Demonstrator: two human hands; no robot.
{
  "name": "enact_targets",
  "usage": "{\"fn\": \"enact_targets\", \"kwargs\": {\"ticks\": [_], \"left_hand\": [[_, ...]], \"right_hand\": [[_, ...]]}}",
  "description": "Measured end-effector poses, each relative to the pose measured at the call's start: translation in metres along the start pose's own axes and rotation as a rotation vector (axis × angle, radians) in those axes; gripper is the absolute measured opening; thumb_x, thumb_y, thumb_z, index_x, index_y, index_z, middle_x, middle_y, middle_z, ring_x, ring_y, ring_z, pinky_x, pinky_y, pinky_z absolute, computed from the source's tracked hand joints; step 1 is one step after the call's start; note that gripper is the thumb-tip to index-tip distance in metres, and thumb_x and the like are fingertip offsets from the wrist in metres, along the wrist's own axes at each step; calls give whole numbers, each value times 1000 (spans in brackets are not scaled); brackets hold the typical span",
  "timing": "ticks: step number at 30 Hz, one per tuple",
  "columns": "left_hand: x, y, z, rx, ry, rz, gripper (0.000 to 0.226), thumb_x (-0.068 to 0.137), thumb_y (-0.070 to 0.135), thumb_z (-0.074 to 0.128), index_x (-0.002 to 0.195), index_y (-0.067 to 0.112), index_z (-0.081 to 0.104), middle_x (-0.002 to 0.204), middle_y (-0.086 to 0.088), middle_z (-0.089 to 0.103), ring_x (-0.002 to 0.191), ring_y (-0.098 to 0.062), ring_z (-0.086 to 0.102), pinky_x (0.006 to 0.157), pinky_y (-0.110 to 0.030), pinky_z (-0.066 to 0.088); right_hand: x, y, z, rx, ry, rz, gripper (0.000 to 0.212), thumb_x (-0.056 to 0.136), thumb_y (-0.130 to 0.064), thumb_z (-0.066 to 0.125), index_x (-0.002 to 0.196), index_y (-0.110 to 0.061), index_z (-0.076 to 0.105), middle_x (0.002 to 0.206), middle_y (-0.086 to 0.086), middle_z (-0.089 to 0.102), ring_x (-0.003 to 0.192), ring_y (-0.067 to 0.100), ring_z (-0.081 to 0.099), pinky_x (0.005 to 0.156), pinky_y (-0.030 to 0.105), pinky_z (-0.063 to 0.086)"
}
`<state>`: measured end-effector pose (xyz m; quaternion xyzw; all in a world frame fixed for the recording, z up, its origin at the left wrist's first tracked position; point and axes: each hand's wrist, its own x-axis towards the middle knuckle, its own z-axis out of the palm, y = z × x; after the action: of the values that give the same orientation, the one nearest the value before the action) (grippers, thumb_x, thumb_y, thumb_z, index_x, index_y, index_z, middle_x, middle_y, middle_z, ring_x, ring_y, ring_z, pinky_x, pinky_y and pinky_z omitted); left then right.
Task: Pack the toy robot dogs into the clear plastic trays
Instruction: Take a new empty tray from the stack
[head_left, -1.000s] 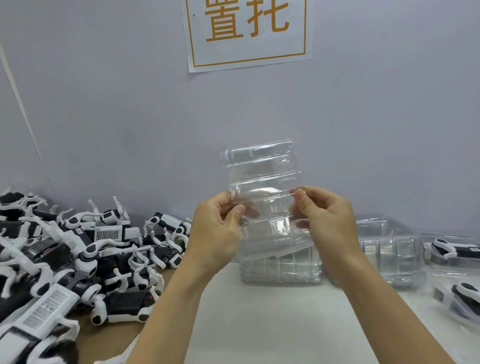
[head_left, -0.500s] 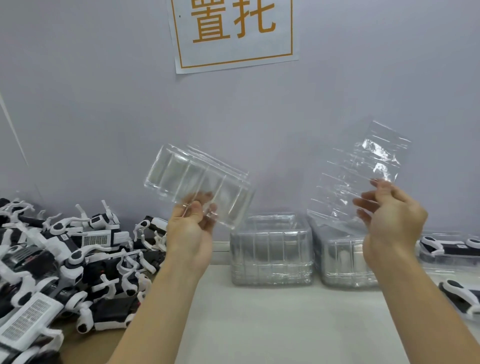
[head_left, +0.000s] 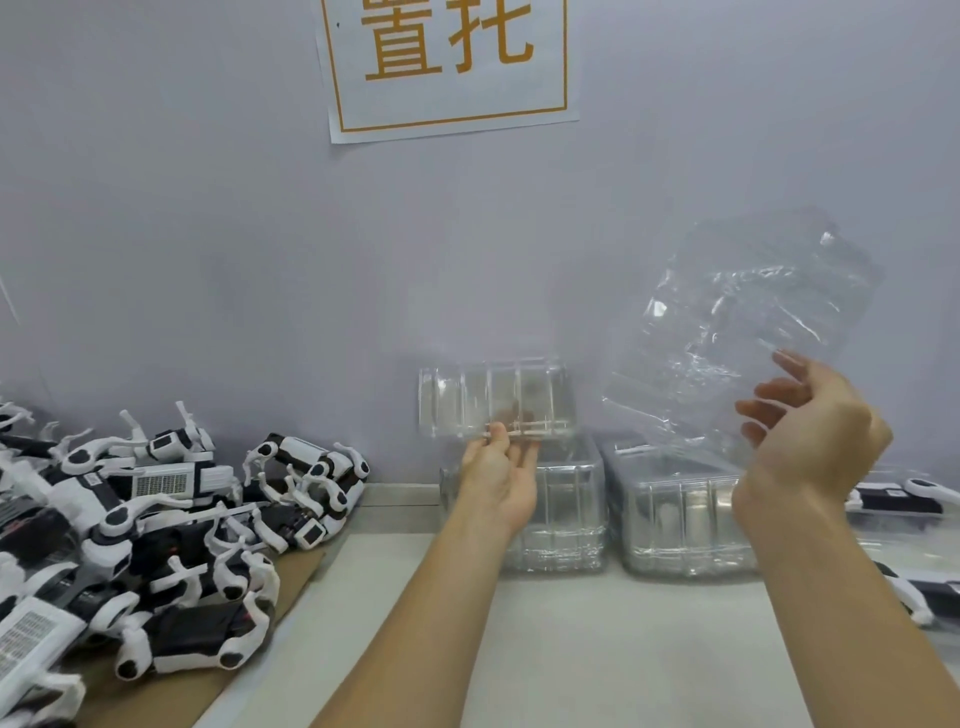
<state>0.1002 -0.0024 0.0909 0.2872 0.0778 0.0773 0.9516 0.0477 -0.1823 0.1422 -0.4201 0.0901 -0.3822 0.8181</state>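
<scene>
Near the centre of the frame the left hand (head_left: 498, 475) pinched the lower edge of a clear ribbed plastic tray (head_left: 496, 397) held above two stacks of empty clear trays (head_left: 680, 519) on the pale tabletop (head_left: 597, 649). At the right, the right hand (head_left: 810, 431) held a thin crinkled clear plastic shell (head_left: 737, 332), fingers loosely spread behind it. The black-and-white toy robot dogs (head_left: 156, 519) lay heaped at lower left, unpacked. A few packed ones sat at the right edge; most work remained.

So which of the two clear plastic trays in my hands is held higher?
The clear plastic tray in the right hand; the left hand holds its tray lower.
</scene>
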Motion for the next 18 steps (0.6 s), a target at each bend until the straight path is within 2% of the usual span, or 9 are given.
{"fn": "enact_targets", "kwargs": {"ticks": [3, 5, 7, 10, 13, 16, 18], "left_hand": [[-2, 6, 1, 249, 37, -30, 17, 105, 7, 44, 103, -6, 55, 116, -25, 66, 90, -27, 69, 93, -39, 55], [-6, 10, 0, 462, 67, -33, 23, 104, 12, 50, 99, -8, 59, 94, -24, 72, 75, -27, 73, 70, -30, 61], [-14, 12, -4, 671, 86, -47, 28, 102, 18, 58, 92, -7, 64, 76, -19, 75, 62, -25, 74, 51, -25, 59], [-24, 11, -13, 891, 125, -10, 32, 98, 29, 64, 81, 2, 66, 69, -11, 75, 54, -22, 71, 45, -26, 56], [-33, 12, -23, 981, 128, 30, 36, 100, 35, 59, 82, 5, 64, 64, -5, 73, 48, -21, 67, 42, -24, 52], [-41, 26, -35, 1032, 146, 101, 38, 102, 36, 53, 83, 6, 65, 65, -3, 73, 48, -20, 66, 42, -24, 50], [-46, 43, -42, 996, 160, 212, 33, 103, 29, 52, 83, 6, 65, 65, -3, 72, 45, -17, 63, 42, -23, 50]], "right_hand": [[-2, -2, 2, -5, -24, 0, 24, 87, -17, 49, 81, -21, 72, 51, -11, 55, 48, 10, 57, 49, 21, 40], [-4, -4, 3, -13, -49, -17, 24, 86, -18, 49, 81, -21, 72, 53, -10, 55, 48, 11, 56, 49, 21, 39], [-7, -8, 4, -21, -83, -52, 25, 84, -19, 48, 81, -22, 72, 55, -8, 55, 48, 11, 56, 48, 20, 39], [-8, -16, 5, -27, -135, -116, 25, 83, -20, 48, 79, -25, 72, 54, -9, 55, 47, 11, 55, 48, 21, 39], [-9, -23, 6, -17, -238, -123, 27, 86, -20, 49, 77, -25, 74, 55, -9, 56, 49, 12, 55, 49, 22, 39], [-10, -26, 9, 20, -405, -74, 30, 92, -19, 49, 78, -23, 76, 58, -9, 56, 51, 12, 54, 53, 24, 39], [-13, -26, 11, 49, -567, -52, 29, 93, -21, 50, 81, -21, 76, 61, -7, 57, 53, 12, 54, 55, 24, 40]]}}
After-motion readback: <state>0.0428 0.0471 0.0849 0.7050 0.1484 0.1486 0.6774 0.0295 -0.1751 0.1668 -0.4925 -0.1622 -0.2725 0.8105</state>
